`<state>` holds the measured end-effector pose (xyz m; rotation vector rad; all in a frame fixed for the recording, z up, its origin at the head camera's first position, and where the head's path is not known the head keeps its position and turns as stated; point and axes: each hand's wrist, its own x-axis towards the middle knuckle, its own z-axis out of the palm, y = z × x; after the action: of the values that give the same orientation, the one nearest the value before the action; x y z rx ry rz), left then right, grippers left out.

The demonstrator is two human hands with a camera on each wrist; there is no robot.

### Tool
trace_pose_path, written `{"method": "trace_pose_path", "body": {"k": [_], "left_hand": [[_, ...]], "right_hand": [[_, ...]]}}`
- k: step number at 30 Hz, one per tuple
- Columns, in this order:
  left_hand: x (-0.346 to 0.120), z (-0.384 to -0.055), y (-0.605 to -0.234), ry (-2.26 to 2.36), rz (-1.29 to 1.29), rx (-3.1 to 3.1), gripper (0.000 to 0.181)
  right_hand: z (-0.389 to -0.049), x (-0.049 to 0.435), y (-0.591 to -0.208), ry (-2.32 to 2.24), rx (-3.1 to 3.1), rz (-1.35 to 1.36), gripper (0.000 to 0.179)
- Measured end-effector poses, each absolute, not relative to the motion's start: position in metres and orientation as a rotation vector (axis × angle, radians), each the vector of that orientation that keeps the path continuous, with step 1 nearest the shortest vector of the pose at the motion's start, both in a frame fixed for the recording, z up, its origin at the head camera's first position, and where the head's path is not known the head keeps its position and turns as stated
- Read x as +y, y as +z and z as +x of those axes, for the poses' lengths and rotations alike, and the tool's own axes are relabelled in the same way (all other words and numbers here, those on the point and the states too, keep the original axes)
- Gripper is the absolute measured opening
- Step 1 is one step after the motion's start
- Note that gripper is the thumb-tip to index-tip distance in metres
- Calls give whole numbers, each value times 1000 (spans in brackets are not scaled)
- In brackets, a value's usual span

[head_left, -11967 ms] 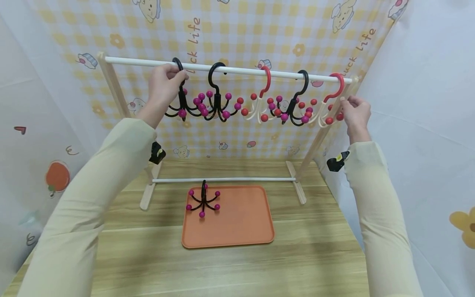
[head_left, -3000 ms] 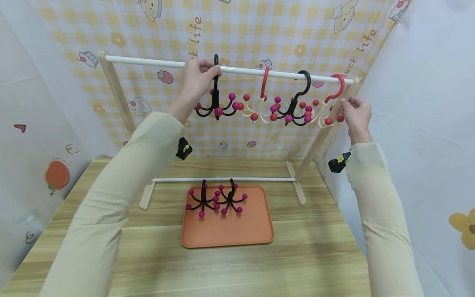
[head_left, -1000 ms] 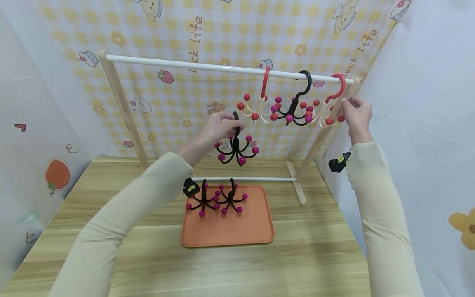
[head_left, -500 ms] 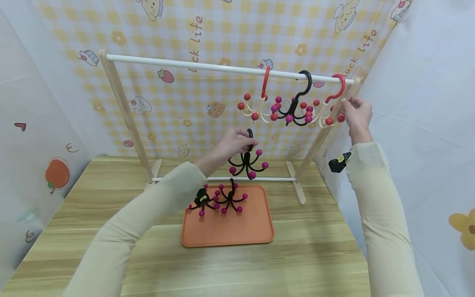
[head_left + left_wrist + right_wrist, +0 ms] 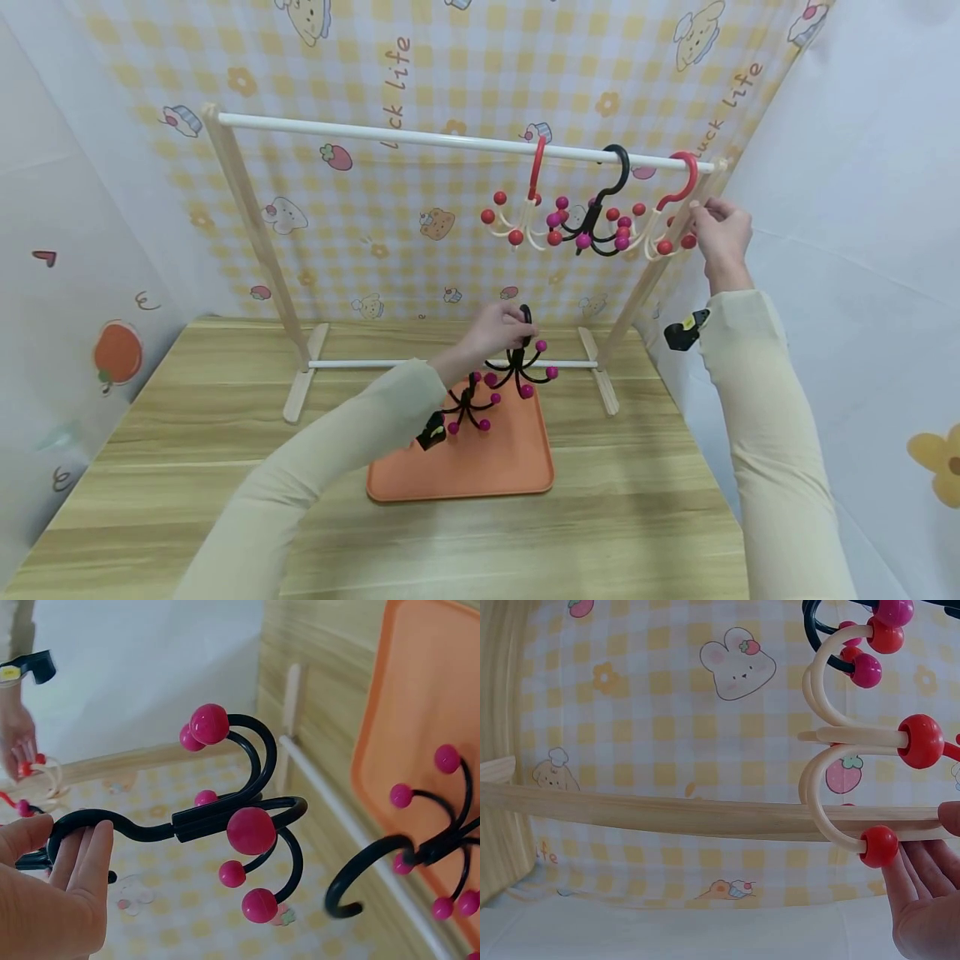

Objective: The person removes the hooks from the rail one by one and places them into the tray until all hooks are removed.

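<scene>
My left hand (image 5: 495,329) pinches the hook of a black octopus hanger with magenta balls (image 5: 517,358), held above the right back part of the orange tray (image 5: 495,467). In the left wrist view the hanger (image 5: 210,821) spans the middle, its hook between my thumb and fingers. Another black hanger (image 5: 467,404) rests on the tray; the one to its left is hidden behind my left arm. High at the right, my right hand (image 5: 723,233) grips the rack's wooden post (image 5: 705,814) with thumb and fingers, beside a cream hanger with red balls (image 5: 862,739).
From the white top rod (image 5: 360,131) hang a red-hooked cream hanger (image 5: 525,221), a black hanger (image 5: 592,221) and another cream one at the right end. The rack's lower rod (image 5: 345,364) runs just behind the tray. A checked cloth (image 5: 420,75) hangs behind.
My left hand has lifted a black hanger off the top rod and lowered it rightward over the tray. Another went from rod to tray earlier. My right hand stays on the post.
</scene>
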<state>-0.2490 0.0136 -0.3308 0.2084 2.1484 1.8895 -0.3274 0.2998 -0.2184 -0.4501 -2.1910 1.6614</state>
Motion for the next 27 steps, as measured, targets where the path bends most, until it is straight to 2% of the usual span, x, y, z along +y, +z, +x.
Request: {"method": "trace_pose_path", "body": {"k": [18, 27], "left_hand": [[28, -248, -391, 1831, 145, 2174, 23], [31, -247, -407, 1812, 134, 2237, 20]], "right_hand": [[-328, 301, -219, 1668, -2197, -464, 51], [-329, 301, -220, 1656, -2202, -460, 49]]}}
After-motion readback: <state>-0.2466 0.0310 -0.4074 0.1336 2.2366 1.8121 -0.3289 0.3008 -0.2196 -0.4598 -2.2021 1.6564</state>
